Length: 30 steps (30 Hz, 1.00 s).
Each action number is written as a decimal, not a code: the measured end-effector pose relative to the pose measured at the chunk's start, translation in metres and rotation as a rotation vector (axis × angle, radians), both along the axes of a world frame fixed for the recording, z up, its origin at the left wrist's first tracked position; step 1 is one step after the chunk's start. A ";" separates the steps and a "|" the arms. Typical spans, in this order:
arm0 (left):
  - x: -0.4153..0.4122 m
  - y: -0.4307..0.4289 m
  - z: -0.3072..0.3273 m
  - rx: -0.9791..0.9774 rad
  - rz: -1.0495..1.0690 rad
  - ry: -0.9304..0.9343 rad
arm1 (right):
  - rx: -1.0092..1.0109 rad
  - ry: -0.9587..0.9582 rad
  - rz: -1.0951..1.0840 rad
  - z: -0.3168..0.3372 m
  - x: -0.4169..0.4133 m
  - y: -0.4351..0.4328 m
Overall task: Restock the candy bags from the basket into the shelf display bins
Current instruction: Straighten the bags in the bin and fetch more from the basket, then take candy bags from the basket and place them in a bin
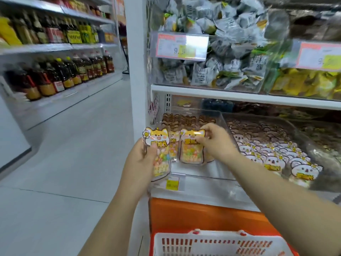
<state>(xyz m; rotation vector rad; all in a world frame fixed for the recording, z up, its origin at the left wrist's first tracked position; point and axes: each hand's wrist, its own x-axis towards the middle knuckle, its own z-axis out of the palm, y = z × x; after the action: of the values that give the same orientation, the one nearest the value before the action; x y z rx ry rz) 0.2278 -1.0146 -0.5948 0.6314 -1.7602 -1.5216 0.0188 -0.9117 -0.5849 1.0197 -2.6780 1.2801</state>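
Shop-aisle floor (73, 145) of pale tile fills the view from 7 to 10 o'clock, with long shelves of dark bottles (73, 71) running along it at 9 to 11 o'clock. From 12 to 4 o'clock stands a white shelf unit (239, 97). Its upper level carries clear bins heaped with grey-wrapped packets (221, 52) at 1 o'clock, and an orange-edged price tag (180, 46) hangs on the front.

On the lower level, near the centre, sits a clear display bin (221, 122). The one beside it at 3 o'clock is packed with rows of white bear-faced bags (273, 154). At 6 o'clock a white-and-orange basket (212, 242) sits low, just under an orange panel (203, 215); its contents are out of view.

Both bare forearms reach up from 6 and 5 o'clock. The left hand (142, 159) is wrapped round the left edge of a fox-faced candy bag (159, 152), thumb laid across its front. It holds the bag upright in front of the bin's left corner.

The right hand (215, 141) is closed in a pinch on the top ear of a second fox bag (191, 150), which stands upright inside the bin's front. A third bag (173, 145) shows between the two, partly covered. Below the held bag, at 6 o'clock from it, a small yellow price label (172, 183) is fixed to the shelf edge.
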 end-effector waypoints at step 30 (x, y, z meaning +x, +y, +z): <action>-0.131 -0.039 -0.035 -0.094 0.141 -0.448 | -0.066 -0.031 -0.105 -0.057 -0.038 -0.039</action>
<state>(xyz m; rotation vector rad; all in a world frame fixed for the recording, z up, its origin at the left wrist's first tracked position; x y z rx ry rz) 0.0965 -1.0535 -0.6294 1.0884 -2.0499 -1.2577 -0.0190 -0.9508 -0.6421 0.8472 -2.6523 1.3650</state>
